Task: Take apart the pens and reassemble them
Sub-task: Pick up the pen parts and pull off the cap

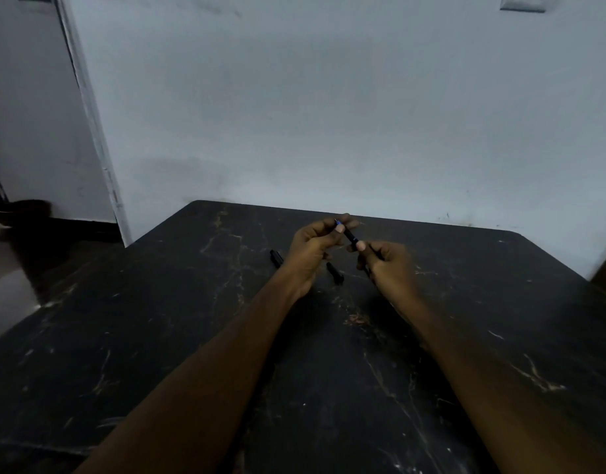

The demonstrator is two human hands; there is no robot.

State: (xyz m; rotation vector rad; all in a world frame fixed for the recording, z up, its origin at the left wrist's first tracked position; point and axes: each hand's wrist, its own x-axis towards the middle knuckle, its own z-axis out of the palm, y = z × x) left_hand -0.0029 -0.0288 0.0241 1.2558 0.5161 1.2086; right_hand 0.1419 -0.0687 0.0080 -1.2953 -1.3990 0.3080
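Gripping one pen (350,236): left hand (310,249) pinching its upper end, right hand (388,265) its lower. Risk: a jerked pull could scatter small parts, easily lost on the dark table (158,336).

glossy black marble-look table (158,336), matt wall (328,114)

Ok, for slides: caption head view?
Left hand and right hand hold a black pen; two parts lie on the table.
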